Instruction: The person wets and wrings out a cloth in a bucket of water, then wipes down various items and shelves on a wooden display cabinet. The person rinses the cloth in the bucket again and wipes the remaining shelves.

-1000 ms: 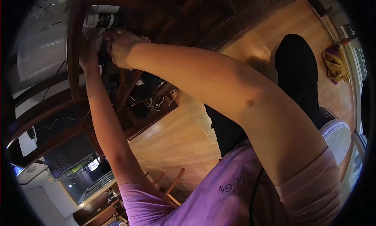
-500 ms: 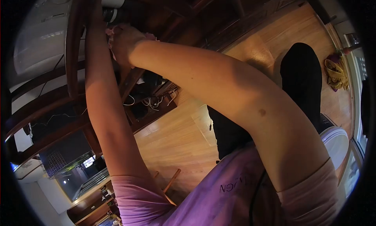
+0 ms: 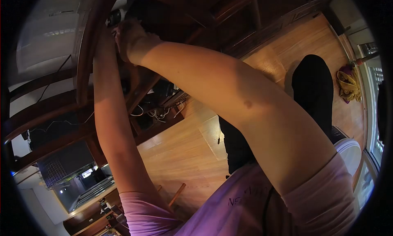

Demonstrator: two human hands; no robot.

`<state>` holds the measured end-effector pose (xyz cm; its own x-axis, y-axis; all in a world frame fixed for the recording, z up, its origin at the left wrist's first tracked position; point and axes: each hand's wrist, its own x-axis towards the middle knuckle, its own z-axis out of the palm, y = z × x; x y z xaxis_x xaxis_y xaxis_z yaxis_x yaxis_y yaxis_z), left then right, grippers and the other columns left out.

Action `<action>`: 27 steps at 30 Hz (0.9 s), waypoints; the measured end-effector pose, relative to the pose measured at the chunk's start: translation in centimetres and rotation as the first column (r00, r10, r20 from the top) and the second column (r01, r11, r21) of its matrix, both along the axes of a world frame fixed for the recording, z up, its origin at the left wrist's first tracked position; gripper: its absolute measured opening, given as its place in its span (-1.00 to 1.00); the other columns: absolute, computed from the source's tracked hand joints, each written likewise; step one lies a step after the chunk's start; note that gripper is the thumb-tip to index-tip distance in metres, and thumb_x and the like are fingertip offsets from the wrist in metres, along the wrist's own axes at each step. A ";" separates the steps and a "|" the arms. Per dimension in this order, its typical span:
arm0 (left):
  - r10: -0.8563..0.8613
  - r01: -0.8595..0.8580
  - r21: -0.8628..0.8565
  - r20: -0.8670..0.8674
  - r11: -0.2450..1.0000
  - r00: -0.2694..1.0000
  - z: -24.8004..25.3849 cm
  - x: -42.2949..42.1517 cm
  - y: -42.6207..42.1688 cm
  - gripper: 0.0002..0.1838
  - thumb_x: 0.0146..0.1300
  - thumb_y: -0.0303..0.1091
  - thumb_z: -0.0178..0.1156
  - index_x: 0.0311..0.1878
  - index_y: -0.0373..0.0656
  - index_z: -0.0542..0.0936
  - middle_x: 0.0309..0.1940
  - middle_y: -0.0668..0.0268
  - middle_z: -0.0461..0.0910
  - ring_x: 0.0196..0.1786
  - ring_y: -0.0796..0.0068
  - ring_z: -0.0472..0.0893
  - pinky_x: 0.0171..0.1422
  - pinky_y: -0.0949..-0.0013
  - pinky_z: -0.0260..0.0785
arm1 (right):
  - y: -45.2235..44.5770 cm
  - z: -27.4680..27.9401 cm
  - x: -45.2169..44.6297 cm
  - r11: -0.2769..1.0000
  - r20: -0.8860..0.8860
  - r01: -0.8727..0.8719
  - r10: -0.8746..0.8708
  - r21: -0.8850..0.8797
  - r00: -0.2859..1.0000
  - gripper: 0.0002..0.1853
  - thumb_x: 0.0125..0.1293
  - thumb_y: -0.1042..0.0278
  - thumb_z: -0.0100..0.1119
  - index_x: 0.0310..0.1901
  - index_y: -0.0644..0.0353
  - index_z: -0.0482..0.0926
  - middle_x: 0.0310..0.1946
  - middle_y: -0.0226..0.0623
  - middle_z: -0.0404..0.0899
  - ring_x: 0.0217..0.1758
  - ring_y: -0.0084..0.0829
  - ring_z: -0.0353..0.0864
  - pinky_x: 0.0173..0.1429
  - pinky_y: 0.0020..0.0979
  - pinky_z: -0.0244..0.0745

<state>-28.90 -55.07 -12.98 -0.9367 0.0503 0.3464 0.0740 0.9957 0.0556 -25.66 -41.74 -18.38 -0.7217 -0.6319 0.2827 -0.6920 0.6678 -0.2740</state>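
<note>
Both arms reach to the upper left, into a dark wooden piece of furniture (image 3: 84, 72). My right hand (image 3: 131, 41) is curled around a crumpled pinkish cloth, mostly hidden by the hand and dim light; a bit shows near the wrist (image 3: 153, 37). Close beside it, my left hand (image 3: 106, 39) lies in shadow by the wooden frame, its fingers hidden. Just beyond the hands is a dark cylindrical object with a pale band (image 3: 114, 17).
Pale cables (image 3: 157, 114) hang under the furniture. A wooden floor (image 3: 184, 150) stretches below. At the right are a yellow and purple bundle (image 3: 348, 84) and a round white-rimmed object (image 3: 350, 154). Wooden stool legs (image 3: 177, 195) stand near my left sleeve.
My left hand reached farther in past the wooden frame, then drew back slightly beside my right hand. My right hand stays closed on the cloth. The view has shifted slightly.
</note>
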 end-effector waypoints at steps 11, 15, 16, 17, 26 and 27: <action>0.123 -0.019 0.843 -0.056 0.537 0.991 2.4 -0.3 4.9 -0.33 0.35 -0.05 0.22 0.44 -0.01 0.24 0.39 0.24 0.21 0.38 0.20 0.28 0.16 0.02 0.48 | -0.6 -0.7 -3.4 0.997 0.216 0.070 -0.060 -0.042 0.975 -0.60 0.25 0.10 0.10 0.05 0.07 0.65 0.08 -0.33 0.60 0.25 -0.25 0.44 0.26 -0.14 0.29; 0.333 -0.201 0.805 0.004 0.559 0.943 2.8 0.6 7.5 -0.31 0.27 0.08 0.26 0.34 -0.14 0.38 0.30 0.16 0.33 0.31 0.18 0.38 0.09 0.05 0.52 | -0.9 -1.4 -4.4 0.998 0.187 0.062 -0.063 0.012 0.980 -0.60 0.27 0.12 0.06 0.06 0.09 0.65 0.09 -0.31 0.59 0.26 -0.23 0.43 0.26 -0.14 0.28; 0.402 -0.267 0.785 0.024 0.559 0.915 2.6 1.1 7.8 -0.29 0.25 0.12 0.28 0.31 -0.18 0.43 0.27 0.14 0.38 0.28 0.18 0.41 0.06 0.07 0.53 | -0.6 -1.8 -4.8 0.998 0.187 0.057 -0.061 0.023 0.980 -0.60 0.27 0.13 0.05 0.06 0.09 0.65 0.10 -0.31 0.59 0.26 -0.23 0.42 0.26 -0.13 0.28; 0.466 -0.322 0.766 0.033 0.557 0.884 2.7 1.4 8.2 -0.26 0.22 0.16 0.29 0.28 -0.22 0.47 0.24 0.12 0.42 0.26 0.18 0.44 0.04 0.08 0.54 | -0.1 -2.6 -4.8 0.998 0.177 0.057 -0.062 0.035 0.982 -0.60 0.28 0.13 0.05 0.07 0.10 0.65 0.10 -0.30 0.58 0.26 -0.22 0.42 0.27 -0.13 0.28; 0.365 -0.389 0.529 0.154 0.755 0.918 2.6 0.2 8.2 -0.06 0.03 0.41 0.29 0.18 -0.31 0.55 0.14 0.10 0.53 0.10 0.26 0.56 0.00 0.23 0.53 | 6.1 0.2 0.6 0.987 0.018 0.111 -0.114 0.112 0.993 -0.59 0.32 0.18 -0.03 0.09 0.13 0.64 0.14 -0.26 0.56 0.29 -0.18 0.38 0.28 -0.11 0.25; 0.361 -0.384 0.528 0.151 0.758 0.920 2.5 -0.6 7.6 -0.06 0.03 0.41 0.29 0.18 -0.31 0.55 0.14 0.10 0.53 0.10 0.26 0.56 0.00 0.23 0.53 | 7.2 0.3 1.7 0.986 0.001 0.117 -0.118 0.119 0.993 -0.59 0.32 0.19 -0.04 0.10 0.13 0.63 0.14 -0.25 0.55 0.30 -0.17 0.38 0.28 -0.11 0.25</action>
